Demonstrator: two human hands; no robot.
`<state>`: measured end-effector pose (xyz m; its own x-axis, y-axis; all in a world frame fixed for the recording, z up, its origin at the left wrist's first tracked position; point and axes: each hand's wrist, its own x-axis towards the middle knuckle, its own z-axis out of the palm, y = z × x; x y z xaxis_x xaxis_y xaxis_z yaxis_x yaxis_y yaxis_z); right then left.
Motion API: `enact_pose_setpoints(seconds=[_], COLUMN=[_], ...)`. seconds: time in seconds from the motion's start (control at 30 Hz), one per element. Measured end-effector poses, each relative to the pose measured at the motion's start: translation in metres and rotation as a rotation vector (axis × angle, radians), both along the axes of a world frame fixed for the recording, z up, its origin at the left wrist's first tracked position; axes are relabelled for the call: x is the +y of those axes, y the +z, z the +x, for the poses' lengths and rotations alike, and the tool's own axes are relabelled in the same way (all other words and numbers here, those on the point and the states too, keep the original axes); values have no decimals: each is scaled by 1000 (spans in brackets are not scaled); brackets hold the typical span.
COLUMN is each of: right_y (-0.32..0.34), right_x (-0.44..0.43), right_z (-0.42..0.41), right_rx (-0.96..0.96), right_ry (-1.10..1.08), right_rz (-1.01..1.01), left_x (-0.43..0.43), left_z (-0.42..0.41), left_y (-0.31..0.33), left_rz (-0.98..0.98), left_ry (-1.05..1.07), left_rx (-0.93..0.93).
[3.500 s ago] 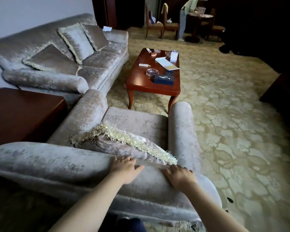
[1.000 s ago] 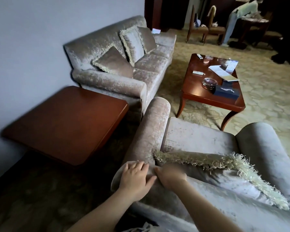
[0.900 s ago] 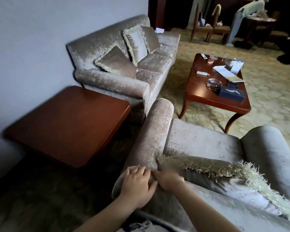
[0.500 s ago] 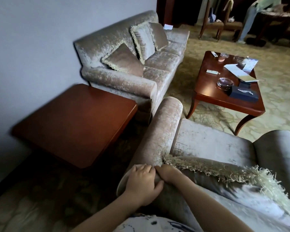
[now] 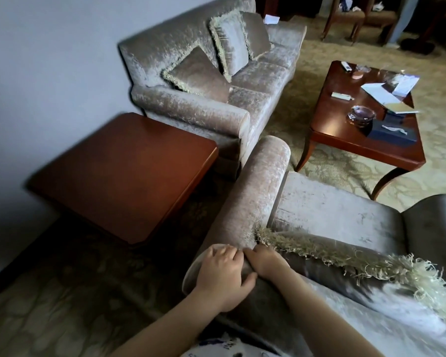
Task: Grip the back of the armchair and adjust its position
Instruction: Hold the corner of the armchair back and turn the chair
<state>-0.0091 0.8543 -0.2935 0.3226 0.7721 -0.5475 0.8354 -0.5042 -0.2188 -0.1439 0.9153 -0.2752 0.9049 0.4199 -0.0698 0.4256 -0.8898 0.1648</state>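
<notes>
The grey velvet armchair (image 5: 335, 215) fills the lower right, seen from behind its back. A fringed cushion (image 5: 345, 256) leans against the inside of the backrest. My left hand (image 5: 223, 275) is wrapped over the rounded left corner of the chair back, fingers curled on the fabric. My right hand (image 5: 264, 262) grips the top of the backrest right beside it, its fingers tucked over the front edge by the cushion's fringe. The two hands touch each other.
A dark wooden side table (image 5: 124, 176) stands close to the chair's left arm, against the wall. A matching sofa (image 5: 216, 104) with cushions lies beyond. A wooden coffee table (image 5: 327, 135) with papers, an ashtray and a tissue box sits ahead right. Patterned carpet covers the floor.
Since 3.5 s ago both hands have shifted from the middle of the backrest to its left corner. Over the last second the grip stays; the view tilts down and nearer.
</notes>
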Motion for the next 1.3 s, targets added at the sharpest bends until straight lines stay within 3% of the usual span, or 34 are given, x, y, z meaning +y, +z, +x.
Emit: enact_pose_setpoints(seconds=[0.27,0.43,0.53,0.73,0.93,1.13,1.3], right_y=[6,3,4,12,25,31,30], right_x=[26,27,17,-15,-71,-162,-249], right_z=[21,16,15,16,14,17,32], right_rx=[60,95,175,189,107,-115,-247], right_ry=[-21,-204,-463,-513,-612,-764,-896], right_rz=[-8,64,140,199,220,177,99], left_x=[26,30,25,22,21,-4,-70], left_z=[19,17,10,-6,-8,18,42], left_y=[6,7,6,8,20,21,6], left_rz=[-8,6,23,51,36,55,-10], left_ry=[-1,-5,9,1,-36,19,-198], left_rx=[-11,22,14,59,160,241,175])
